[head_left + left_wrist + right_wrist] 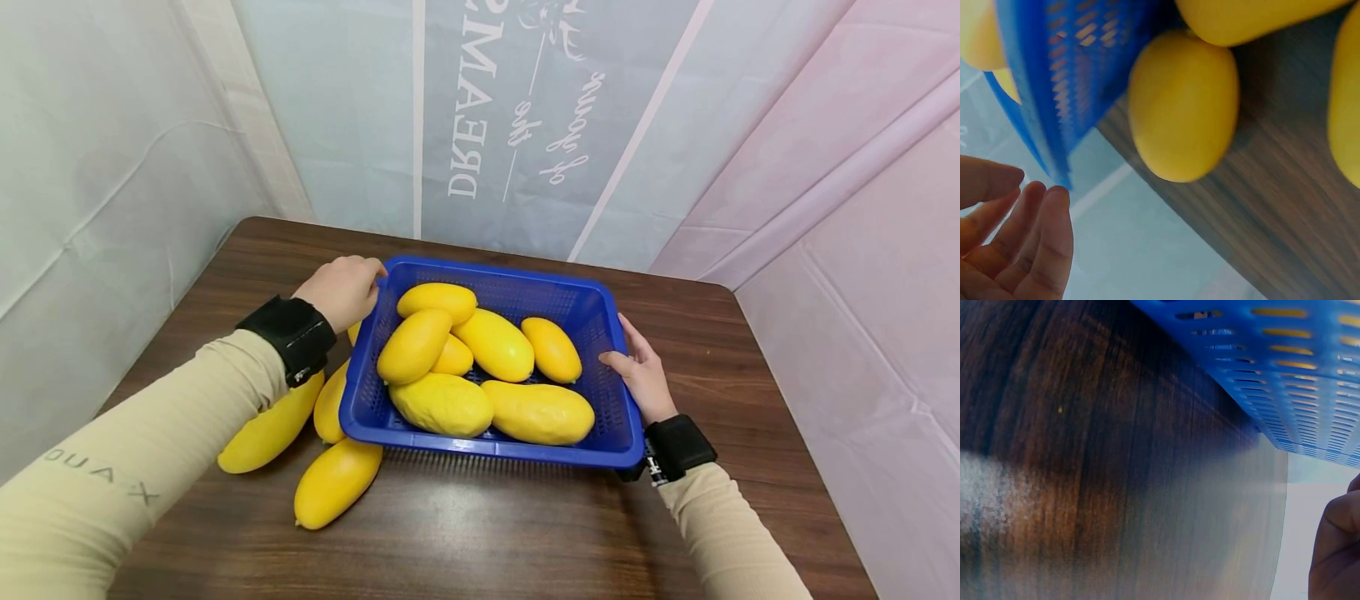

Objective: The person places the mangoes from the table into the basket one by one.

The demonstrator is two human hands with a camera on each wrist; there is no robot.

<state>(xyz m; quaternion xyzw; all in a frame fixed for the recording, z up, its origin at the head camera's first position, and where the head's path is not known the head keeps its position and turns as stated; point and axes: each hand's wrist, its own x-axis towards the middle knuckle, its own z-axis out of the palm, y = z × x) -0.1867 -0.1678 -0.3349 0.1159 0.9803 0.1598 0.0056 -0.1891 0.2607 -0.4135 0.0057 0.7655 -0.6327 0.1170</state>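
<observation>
Got left grip [343,292] curled lightly at a corner of the blue perforated plastic basket [487,448] | got right grip [643,377] clamped on the opposite rim with thumb inside | seeing a bunch of oval yellow fruits [497,346] piled between both grips, plus loose ones [339,483] near left grip on brown wood-grain surface [480,542]

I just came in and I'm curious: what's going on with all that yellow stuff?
A person is holding a blue basket, with the left hand at its far left corner and the right hand gripping the right side. Inside are seven yellow pieces that look like fruit, maybe mangoes. More yellow ones lie on the wooden table, left of the basket and partly hidden.
</observation>
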